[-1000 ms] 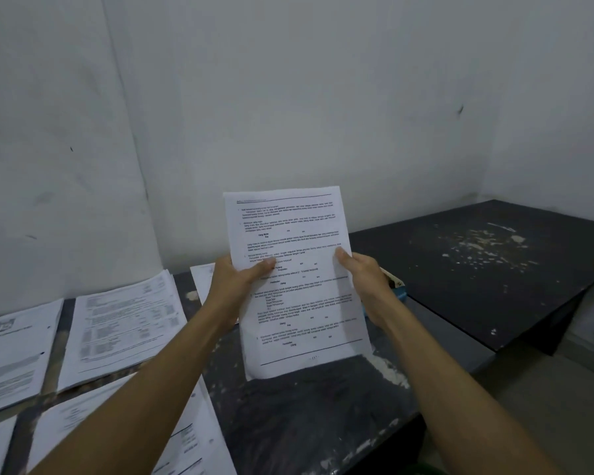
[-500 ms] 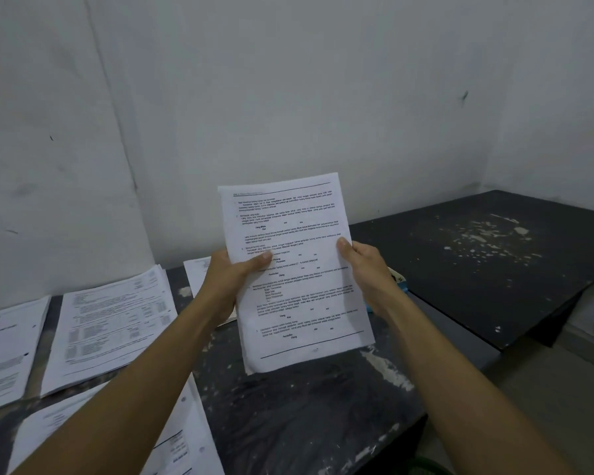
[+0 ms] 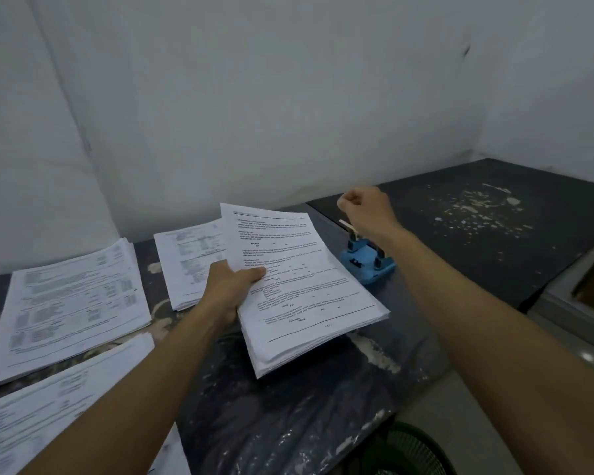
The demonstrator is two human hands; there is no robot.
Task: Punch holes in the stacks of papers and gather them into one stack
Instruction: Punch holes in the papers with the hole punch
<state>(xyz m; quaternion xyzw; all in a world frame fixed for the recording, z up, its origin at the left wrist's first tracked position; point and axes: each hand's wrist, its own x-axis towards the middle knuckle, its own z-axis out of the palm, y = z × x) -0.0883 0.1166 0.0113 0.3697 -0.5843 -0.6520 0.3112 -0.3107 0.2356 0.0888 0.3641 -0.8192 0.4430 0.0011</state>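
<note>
A green basket (image 3: 405, 450) shows at the bottom edge, beside the dark table (image 3: 288, 416). Above the table's near part, the left hand (image 3: 228, 289) pinches a stack of papers (image 3: 306, 293) at its left edge, thumb on top, long axis running away from the person and tilted left. More paper stacks lie flat to the left, one large stack (image 3: 69, 310) nearest that arm and another (image 3: 189, 262) behind the held sheets. The blue hole punch (image 3: 367, 264) sits just right of the held stack's far right edge, lever raised. Above the lever hovers the right hand (image 3: 366, 210), fingers curled, apparently empty, though contact is hard to judge. The papers would need to slide right into the punch.
</note>
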